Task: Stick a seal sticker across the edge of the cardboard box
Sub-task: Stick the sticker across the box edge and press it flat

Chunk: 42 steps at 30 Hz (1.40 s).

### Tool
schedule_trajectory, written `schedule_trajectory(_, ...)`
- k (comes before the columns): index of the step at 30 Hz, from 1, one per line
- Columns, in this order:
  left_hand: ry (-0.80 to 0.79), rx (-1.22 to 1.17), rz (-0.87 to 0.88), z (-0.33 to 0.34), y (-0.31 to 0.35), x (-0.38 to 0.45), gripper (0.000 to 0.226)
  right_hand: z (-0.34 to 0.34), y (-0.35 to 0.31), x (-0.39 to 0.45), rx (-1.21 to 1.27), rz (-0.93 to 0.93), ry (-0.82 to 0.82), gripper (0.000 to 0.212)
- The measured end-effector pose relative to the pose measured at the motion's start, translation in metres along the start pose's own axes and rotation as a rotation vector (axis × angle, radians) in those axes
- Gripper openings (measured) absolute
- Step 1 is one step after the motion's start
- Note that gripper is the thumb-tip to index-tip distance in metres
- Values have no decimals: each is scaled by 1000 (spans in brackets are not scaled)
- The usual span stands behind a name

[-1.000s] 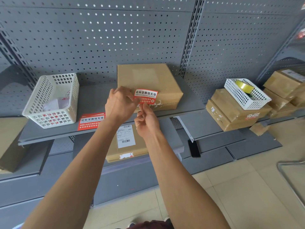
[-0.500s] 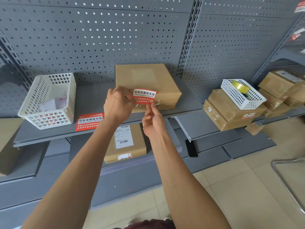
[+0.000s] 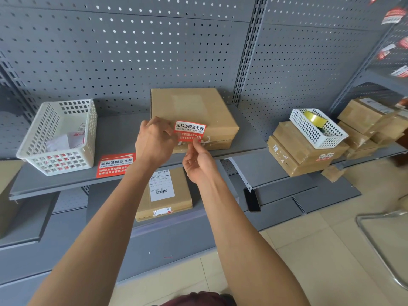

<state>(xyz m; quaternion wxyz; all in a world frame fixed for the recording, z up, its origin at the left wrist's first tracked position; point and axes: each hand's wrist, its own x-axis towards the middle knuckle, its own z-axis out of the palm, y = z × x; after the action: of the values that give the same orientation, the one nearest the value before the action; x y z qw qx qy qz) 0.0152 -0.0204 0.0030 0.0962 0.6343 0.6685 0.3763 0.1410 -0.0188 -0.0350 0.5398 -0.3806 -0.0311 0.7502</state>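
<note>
In front of the cardboard box [image 3: 212, 111], the right hand [image 3: 198, 164] has slid along the lower edge of the seal sticker [image 3: 191, 130], from left of its middle a second ago to right of it now. Its tight fist has loosened. The lower fingers [image 3: 187, 165] now hang loosely curled, and only the thumb and forefinger tips meet the sticker.

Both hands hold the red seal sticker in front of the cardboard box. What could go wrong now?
1. The left hand and the right hand pinch the seal sticker at its left and bottom edges; the free corner may curl and stick wrongly.
2. It looks tilted before the cardboard box, so it may land crooked or miss the edge.
</note>
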Motion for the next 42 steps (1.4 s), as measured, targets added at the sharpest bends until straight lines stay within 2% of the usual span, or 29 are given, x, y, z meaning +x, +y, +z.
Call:
schedule_trajectory(6, -3, -2, 6, -2, 1, 0, 17, 7, 3, -6, 7, -58, -1, 31)
schedule_trajectory(10, -9, -4, -4, -1, 1, 0, 16, 8, 5, -7, 4, -71, 0, 25)
schedule_trajectory(16, -14, -12, -8, -1, 2, 0, 19, 7, 6, -7, 2, -87, -4, 31)
schedule_trajectory(26, -12, -7, -5, -2, 2, 0, 17, 4, 4, -12, -73, -81, 6, 29)
schedule_trajectory(31, -19, -12, -4, -2, 1, 0, 16, 5, 4, -19, 19, -84, -15, 28)
schedule_trajectory(36, -28, -21, -7, -3, -1, 1, 17, 21, 5, -28, 107, -122, 2, 18)
schedule_trajectory(42, -24, -12, 7, -3, -1, 1, 17, 20, 1, -24, -25, -146, 48, 20)
